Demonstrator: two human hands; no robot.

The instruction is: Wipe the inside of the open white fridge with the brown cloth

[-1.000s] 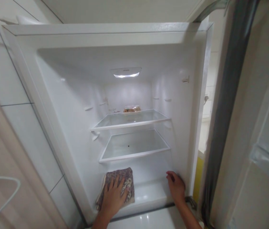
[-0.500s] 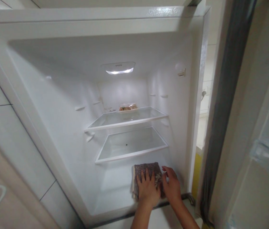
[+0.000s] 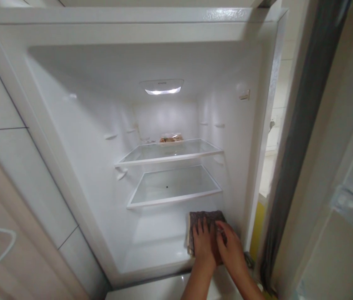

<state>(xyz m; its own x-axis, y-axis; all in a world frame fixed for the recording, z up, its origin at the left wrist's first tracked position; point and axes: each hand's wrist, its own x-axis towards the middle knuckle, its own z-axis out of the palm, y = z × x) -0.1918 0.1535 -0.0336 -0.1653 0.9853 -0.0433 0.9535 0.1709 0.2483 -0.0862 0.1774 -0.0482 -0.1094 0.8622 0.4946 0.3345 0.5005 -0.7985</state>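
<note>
A folded dark patterned cloth (image 3: 206, 216) with a pale left edge lies on the white floor of the fridge, at the front right. My left hand (image 3: 204, 246) rests flat on top of it, fingers spread and pointing inward. Over the cloth's right part is my right hand (image 3: 231, 246), its fingers bent and a gap showing between thumb and forefinger. The cloth under both palms is hidden.
Two glass shelves, an upper one (image 3: 173, 152) and a lower one (image 3: 176, 187), sit above the hands. A wrapped food packet (image 3: 171, 138) lies at the upper shelf's back. On the right the fridge door (image 3: 326, 146) stands wide open.
Both hands and the cloth have shifted to the right across the fridge floor, toward the right wall. The right hand's fingers now lie further over the cloth. The view has shifted slightly.
</note>
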